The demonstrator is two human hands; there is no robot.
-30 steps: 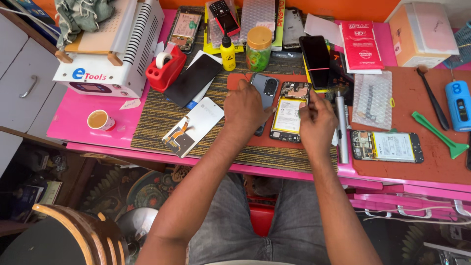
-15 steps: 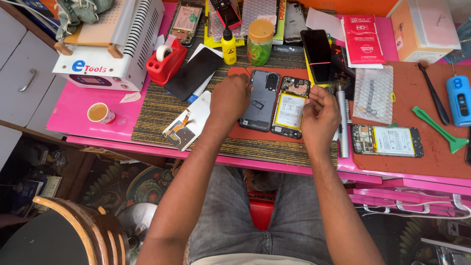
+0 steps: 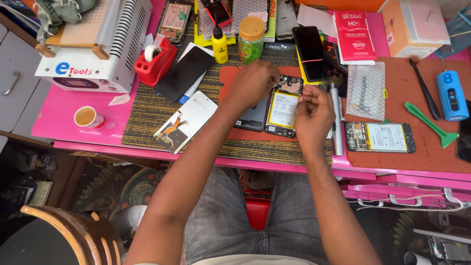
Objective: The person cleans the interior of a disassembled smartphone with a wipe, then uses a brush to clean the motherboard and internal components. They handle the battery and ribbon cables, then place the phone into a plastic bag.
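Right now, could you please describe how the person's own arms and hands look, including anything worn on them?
Both arms are bare along their visible length, with no sleeves in view. The left hand and right hand wear no gloves, and no rings, watch or bracelet show.

- Red flat packets (image 3: pixel 354 35), stacked at the table's far edge.
- Clear bubble-wrap pouch (image 3: pixel 365 91), just below them.
- Black phone screen (image 3: pixel 309 51), left of the packets.
- White display panel (image 3: pixel 185 122), face down, near the front edge.
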